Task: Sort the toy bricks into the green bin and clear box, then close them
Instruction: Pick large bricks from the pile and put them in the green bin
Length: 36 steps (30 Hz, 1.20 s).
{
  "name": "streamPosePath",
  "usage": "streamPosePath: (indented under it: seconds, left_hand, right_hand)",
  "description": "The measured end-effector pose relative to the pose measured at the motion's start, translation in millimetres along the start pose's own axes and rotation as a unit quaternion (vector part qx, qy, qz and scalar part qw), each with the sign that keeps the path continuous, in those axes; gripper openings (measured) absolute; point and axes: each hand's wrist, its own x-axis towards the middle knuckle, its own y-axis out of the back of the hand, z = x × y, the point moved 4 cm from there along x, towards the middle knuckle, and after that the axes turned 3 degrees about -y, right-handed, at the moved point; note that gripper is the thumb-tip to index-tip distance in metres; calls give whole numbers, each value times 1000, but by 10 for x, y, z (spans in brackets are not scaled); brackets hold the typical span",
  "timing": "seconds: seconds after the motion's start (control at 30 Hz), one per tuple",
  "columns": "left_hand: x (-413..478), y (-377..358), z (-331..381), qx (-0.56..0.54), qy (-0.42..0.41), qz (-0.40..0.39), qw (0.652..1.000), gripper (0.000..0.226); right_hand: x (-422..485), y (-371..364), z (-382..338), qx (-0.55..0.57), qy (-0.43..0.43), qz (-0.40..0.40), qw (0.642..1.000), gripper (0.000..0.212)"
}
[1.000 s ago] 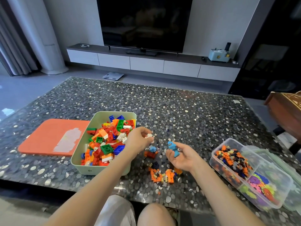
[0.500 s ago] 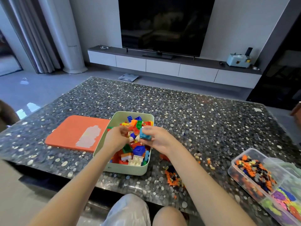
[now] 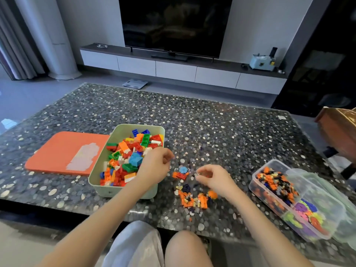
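The green bin (image 3: 123, 190) stands left of centre, full of large coloured bricks (image 3: 131, 157), among them a light blue one (image 3: 135, 158). My left hand (image 3: 154, 167) hovers at the bin's right edge, fingers loosely curled, with nothing visible in it. My right hand (image 3: 214, 179) is low over the table, its fingertips bent onto tiny loose pieces. A red and blue piece (image 3: 180, 174) lies between my hands. A small pile of orange, dark and pale bricks (image 3: 194, 199) lies just below. The clear box (image 3: 269, 201) at right holds small bricks and bright flower-shaped pieces.
The bin's orange lid (image 3: 57, 151) lies flat to its left. The clear box's lid (image 3: 339, 205) rests against its right side. A wooden piece of furniture (image 3: 339, 128) stands beyond the table's right edge. My knees are under the near edge.
Both hands have left the bin's middle. The right hand let go of the blue piece there and moved back over the loose pile. The left hand moved to the bin's right edge.
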Motion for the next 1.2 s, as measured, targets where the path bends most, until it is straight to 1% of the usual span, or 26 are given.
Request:
streamPosePath:
  seconds: [0.07,0.13,0.17,0.2,0.3,0.37,0.47,0.53,0.57,0.63,0.7,0.73,0.77,0.8,0.83,0.87,0.9,0.93,0.97,1.0,1.03,1.07,1.1,1.13,1.17,1.2]
  left_hand:
    - [-64,-300,69,62,-26,-87,994,23]
    - [-129,-572,90,127,-28,-149,980,26]
    - [-151,-663,66,142,-18,-161,976,29]
    - [-161,-725,38,152,-3,-162,975,31]
    - [-106,-809,-50,209,25,-138,968,33]
    - [-34,-850,-89,244,27,-128,961,35]
    - [71,-948,-102,276,15,-144,950,41]
    - [134,-986,-95,284,5,-140,948,36]
    - [166,-994,-85,288,1,-137,948,35]
    - [216,-1006,-78,306,-13,-134,943,34]
    - [257,-1016,-75,310,-25,-128,942,31]
    - [269,-1008,-62,286,-21,-122,950,28]
    - [280,-995,-43,236,-5,-116,965,25]
    - [286,-963,-24,159,25,-108,981,22]
    - [293,-933,-9,70,64,-106,990,18]
    - [293,-899,15,-22,104,-108,988,14]
    - [292,-851,38,-103,136,-107,980,11]
    - [297,-804,60,-153,146,-102,972,10]
    - [305,-728,80,-176,144,-93,969,11]
    - [307,-636,94,-189,136,-83,969,12]
    - [309,-553,119,-198,126,-76,969,14]
    - [312,-467,135,-203,118,-68,970,15]
    - [314,-382,137,-208,112,-61,970,14]
    - [309,-303,136,-210,109,-55,970,13]
    - [300,-223,121,-211,108,-50,970,11]
    - [298,-160,91,-218,110,-46,969,11]
  right_hand:
    - [-112,-110,256,-143,21,-23,989,41]
    - [-200,-276,438,-215,52,-29,975,58]
    - [-225,-359,477,-233,70,-21,970,58]
    - [-229,-420,517,-238,84,-3,968,54]
    - [-169,-436,590,-190,99,64,975,33]
    - [-106,-375,626,-131,90,84,984,24]
    - [-55,-262,682,-17,61,82,995,16]
    - [-66,-172,744,84,25,88,992,16]
    - [-80,-133,790,155,-1,86,984,20]
    - [-116,-79,888,310,-64,72,946,28]
    - [-140,-36,938,437,-125,57,889,26]
    - [-138,-29,939,484,-146,46,861,24]
    - [-125,-32,939,523,-161,36,836,21]
    - [-102,-41,922,540,-170,27,824,17]
    - [-70,-57,906,531,-173,20,830,16]
    - [-22,-78,892,502,-169,18,848,17]
    - [37,-105,859,464,-156,18,872,18]
    - [85,-113,814,415,-139,23,899,18]
    - [138,-118,756,348,-121,32,929,14]
    - [183,-113,680,259,-101,46,959,7]
    - [225,-98,619,143,-76,61,985,12]
    - [272,-109,558,28,-47,61,997,24]
    - [304,-123,511,-60,-29,52,996,32]
    - [313,-121,469,-119,-21,49,992,33]
    - [318,-123,438,-144,-22,51,988,31]
    - [321,-121,422,-142,-25,58,988,27]
